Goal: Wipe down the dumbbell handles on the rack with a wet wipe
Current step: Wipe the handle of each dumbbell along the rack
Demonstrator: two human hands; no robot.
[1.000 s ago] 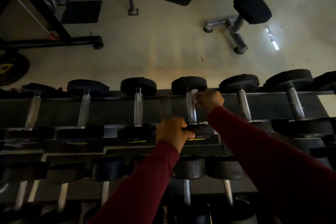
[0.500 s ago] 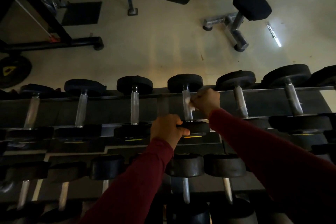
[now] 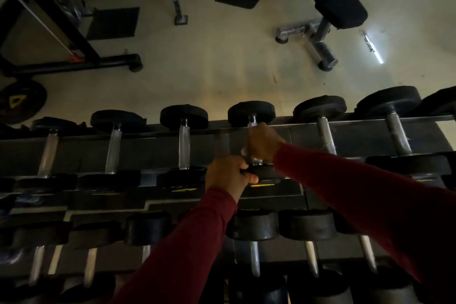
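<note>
From my remote station I observe the right hand (image 3: 264, 142) clenched around the chrome handle (image 3: 252, 119) of the fourth dumbbell from the left on the upper tier. Only a short bright stub of that handle shows above the knuckles, just under the far black head (image 3: 251, 112). The wet wipe is not discernible; if it is inside the fist, the hand hides it, and the dim light prevents confirmation.

The left hand (image 3: 228, 175) is closed on the near head (image 3: 265, 173) of the same dumbbell, fingers curled over its left edge, thumb beneath. The two hands sit just beside each other, nearly touching. Both arms wear dark red sleeves (image 3: 370, 195) that run toward the bottom of the frame.

The dumbbell lies across the upper tier of the rack (image 3: 148, 153), its handle pointing away from me, in line with its neighbours. To its left I count three further dumbbells with exposed chrome handles; the nearest (image 3: 184, 147) is close by and untouched. To its right are at least two larger dumbbells (image 3: 325, 138). A lower tier (image 3: 254, 226) holds another row of black-headed dumbbells, partly covered by the sleeves.

Beyond the rack is a pale floor (image 3: 222, 61). On it stand a padded bench (image 3: 340, 10) at the upper right, a dark machine frame (image 3: 74, 39) at the upper left, and a weight plate with a yellow mark (image 3: 19, 101) at the left edge.
</note>
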